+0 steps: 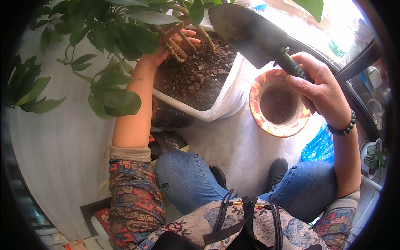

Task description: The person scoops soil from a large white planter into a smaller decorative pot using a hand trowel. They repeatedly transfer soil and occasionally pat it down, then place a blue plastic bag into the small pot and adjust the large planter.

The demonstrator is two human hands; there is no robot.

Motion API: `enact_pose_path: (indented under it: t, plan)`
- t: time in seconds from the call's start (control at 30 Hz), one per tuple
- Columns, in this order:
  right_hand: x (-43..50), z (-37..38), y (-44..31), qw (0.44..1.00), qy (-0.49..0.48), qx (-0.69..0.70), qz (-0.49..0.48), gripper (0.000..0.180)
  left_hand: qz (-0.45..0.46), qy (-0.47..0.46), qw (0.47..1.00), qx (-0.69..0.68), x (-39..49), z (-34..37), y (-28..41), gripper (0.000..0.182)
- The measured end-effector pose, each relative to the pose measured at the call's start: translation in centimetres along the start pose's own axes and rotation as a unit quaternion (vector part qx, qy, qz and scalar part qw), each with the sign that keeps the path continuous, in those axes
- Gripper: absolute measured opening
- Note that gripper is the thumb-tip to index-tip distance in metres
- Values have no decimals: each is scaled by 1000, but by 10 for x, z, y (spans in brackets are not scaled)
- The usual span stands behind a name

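Note:
My right hand (322,84) grips the dark green handle of a garden trowel (247,34). Its broad, soil-stained blade is raised, pointing up and left. Under that hand stands a round flowerpot (276,101) with a red and yellow patterned rim and some soil inside. My left hand (162,51) reaches in among the woody stems (178,51) of a leafy potted plant (134,37); its fingers show behind them. Leaves and stems cover part of the hand, so its hold is unclear. Loose brown soil (198,76) fills the plant's white square planter (215,112).
A blue plastic bag (318,145) lies on the floor right of the flowerpot. Beside my left knee are a dark printed bag (167,140) and a dark plastic container (172,114). A small potted plant (373,156) stands far right. Leaves overhang my left arm.

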State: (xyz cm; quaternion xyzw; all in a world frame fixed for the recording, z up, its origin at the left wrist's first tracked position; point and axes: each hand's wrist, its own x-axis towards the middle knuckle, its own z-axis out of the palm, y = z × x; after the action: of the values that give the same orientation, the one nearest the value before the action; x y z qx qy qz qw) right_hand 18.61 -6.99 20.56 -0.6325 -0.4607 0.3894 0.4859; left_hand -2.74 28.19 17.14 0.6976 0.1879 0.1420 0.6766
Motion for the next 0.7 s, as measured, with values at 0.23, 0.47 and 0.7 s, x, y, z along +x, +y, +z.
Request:
enact_pose_path:
  t: [0.23,0.47,0.7]
  plan:
    - [0,-5,2,1000,-6,-11,-6,41,-5,31,984,174,-28,-14,-15,32]
    - [-4,-12,-3,999,28,9,31,42,47,95,888,448,-79,9,-17,29]
    - [-24,-33,1,998,34,-40,43,47,144,233,755,596,-118,79,1,22]
